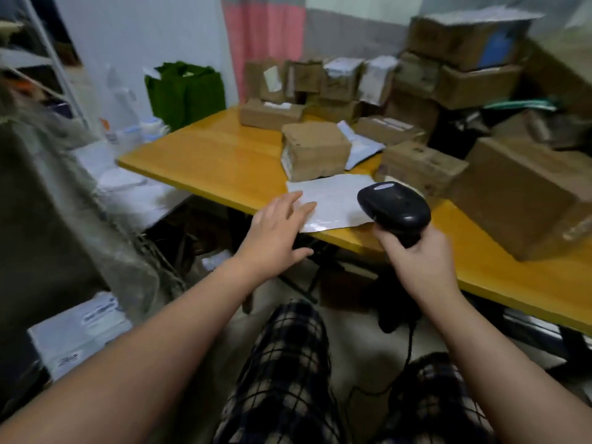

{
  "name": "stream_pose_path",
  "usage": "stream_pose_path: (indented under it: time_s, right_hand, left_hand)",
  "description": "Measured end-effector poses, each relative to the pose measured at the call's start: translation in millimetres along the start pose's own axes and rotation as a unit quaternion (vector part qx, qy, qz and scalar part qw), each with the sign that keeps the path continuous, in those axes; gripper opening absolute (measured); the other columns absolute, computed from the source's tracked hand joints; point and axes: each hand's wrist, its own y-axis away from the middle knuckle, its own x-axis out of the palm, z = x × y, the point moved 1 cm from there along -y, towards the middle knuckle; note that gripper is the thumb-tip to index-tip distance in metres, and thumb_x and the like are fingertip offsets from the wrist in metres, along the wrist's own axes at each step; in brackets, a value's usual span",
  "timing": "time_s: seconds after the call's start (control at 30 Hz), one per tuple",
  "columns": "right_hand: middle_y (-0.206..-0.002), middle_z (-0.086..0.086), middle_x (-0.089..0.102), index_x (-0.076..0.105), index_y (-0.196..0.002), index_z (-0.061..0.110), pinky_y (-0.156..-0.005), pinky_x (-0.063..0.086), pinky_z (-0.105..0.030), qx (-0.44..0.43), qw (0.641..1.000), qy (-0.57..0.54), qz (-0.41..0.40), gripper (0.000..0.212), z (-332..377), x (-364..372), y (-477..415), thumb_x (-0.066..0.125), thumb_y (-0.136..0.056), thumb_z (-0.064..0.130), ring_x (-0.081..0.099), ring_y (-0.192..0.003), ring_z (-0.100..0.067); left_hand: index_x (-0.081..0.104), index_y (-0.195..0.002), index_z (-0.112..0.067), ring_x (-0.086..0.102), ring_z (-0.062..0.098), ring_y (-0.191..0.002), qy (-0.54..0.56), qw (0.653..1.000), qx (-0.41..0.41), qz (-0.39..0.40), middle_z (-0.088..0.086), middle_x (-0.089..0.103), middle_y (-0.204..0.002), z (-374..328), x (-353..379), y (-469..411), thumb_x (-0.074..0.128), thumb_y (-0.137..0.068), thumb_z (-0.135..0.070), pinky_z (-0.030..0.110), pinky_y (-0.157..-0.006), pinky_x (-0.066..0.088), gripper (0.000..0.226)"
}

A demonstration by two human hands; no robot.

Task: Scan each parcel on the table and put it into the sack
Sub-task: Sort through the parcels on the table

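Holding scanner R hand, L hand at mailer

Arms bare right to the frame edge, ending in left hand and right hand. Trousers: loose checked cloth, dark navy-black ground with pale cream lines crossing in large squares, covering both knees. Finer detail blurred.

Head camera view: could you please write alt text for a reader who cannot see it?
A person's right hand grips a black scanner over a white mailer on a yellow table, while the open left hand reaches for it. Cardboard boxes crowd the table behind.
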Motion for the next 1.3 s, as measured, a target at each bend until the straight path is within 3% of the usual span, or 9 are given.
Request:
stream_pose_path:
  time_s: [0.2,0.4,0.5,0.6,0.77,0.87,1.0,1.13,1.3]
  right_hand:
    - [-0.074,0.001,0.064,0.066,-0.091,0.019,-0.068,0.046,-0.032,0.028,0.997,-0.075,0.016,0.009,-17,-32,-14,0.071,-0.085,0.024,0.061,-0.073,-0.018]
    - [-0.063,-0.005,0.06,0.063,-0.087,0.019,-0.064,0.051,-0.037,0.081,0.967,-0.236,-0.042,0.005,-14,-45,-5,0.064,-0.091,0.016,0.06,-0.059,-0.021]
    - [-0.087,0.002,0.066,0.062,-0.095,0.029,-0.076,0.05,-0.026,0.061,0.961,-0.259,-0.076,0.014,-6,-42,1,0.067,-0.089,0.017,0.063,-0.082,-0.013]
    - [-0.099,0.015,0.064,0.06,-0.096,0.036,-0.072,0.047,-0.008,0.039,0.957,-0.28,-0.065,0.028,3,-47,6,0.069,-0.087,0.012,0.061,-0.086,0.008]
    - [-0.092,0.017,0.07,0.064,-0.099,0.032,-0.063,0.046,-0.005,0.052,0.943,-0.329,0.003,0.027,9,-54,7,0.07,-0.084,0.01,0.064,-0.079,0.012]
    - [-0.082,0.018,0.072,0.065,-0.097,0.028,-0.063,0.047,-0.008,0.044,0.943,-0.33,0.015,0.026,9,-53,6,0.071,-0.082,0.007,0.066,-0.077,0.009]
    - [-0.102,0.006,0.073,0.067,-0.107,0.022,-0.075,0.051,-0.012,0.031,0.954,-0.299,0.002,0.029,10,-49,5,0.073,-0.082,0.009,0.067,-0.096,-0.002]
    - [-0.109,0.005,0.069,0.064,-0.119,0.017,-0.08,0.049,-0.012,0.027,0.966,-0.255,-0.012,0.04,9,-44,6,0.076,-0.081,0.015,0.064,-0.101,-0.001]
    - [-0.133,0.002,0.036,0.046,-0.091,0.046,-0.105,0.026,-0.023,-0.076,0.994,-0.005,-0.075,0.044,28,-58,3,0.08,-0.077,0.022,0.031,-0.13,-0.015]
  left_hand:
    - [0.066,-0.106,-0.011,0.062,0.031,-0.101,-0.051,0.99,0.126,-0.023,0.009,0.068,-0.106,-11,-5,-25,0.07,-0.084,-0.021,0.04,-0.082,0.049,0.025]
    - [0.069,-0.11,-0.021,0.064,0.023,-0.095,0.129,0.988,0.008,-0.089,-0.001,0.071,-0.102,-24,-32,-17,0.059,-0.093,-0.013,0.035,-0.078,0.05,0.021]
    - [0.062,-0.099,-0.027,0.063,0.014,-0.094,0.356,0.921,-0.061,-0.143,-0.015,0.065,-0.094,-35,-52,-21,0.06,-0.093,-0.015,0.031,-0.08,0.052,0.013]
    - [0.061,-0.095,-0.023,0.069,0.02,-0.089,0.525,0.829,-0.103,-0.164,0.0,0.07,-0.098,-44,-64,-25,0.059,-0.093,-0.012,0.033,-0.075,0.057,0.012]
    - [0.06,-0.098,-0.016,0.07,0.017,-0.083,0.633,0.752,-0.153,-0.102,0.007,0.071,-0.099,-52,-60,-31,0.059,-0.092,-0.009,0.028,-0.07,0.057,0.009]
    - [0.06,-0.101,-0.016,0.071,0.016,-0.085,0.633,0.757,-0.146,-0.066,0.005,0.072,-0.098,-56,-54,-32,0.059,-0.092,-0.011,0.03,-0.075,0.057,0.01]
    - [0.059,-0.101,-0.016,0.069,0.011,-0.079,0.576,0.805,-0.122,-0.075,0.0,0.07,-0.094,-60,-50,-31,0.056,-0.095,-0.011,0.021,-0.069,0.056,0.008]
    - [0.055,-0.108,-0.02,0.067,0.02,-0.095,0.566,0.814,-0.123,-0.037,0.003,0.067,-0.108,-57,-50,-35,0.057,-0.093,-0.007,0.036,-0.082,0.056,0.02]
    - [0.049,-0.107,-0.018,0.066,0.019,-0.092,0.436,0.889,-0.053,-0.13,0.002,0.065,-0.102,-55,-84,-53,0.066,-0.086,-0.003,0.034,-0.077,0.055,0.031]
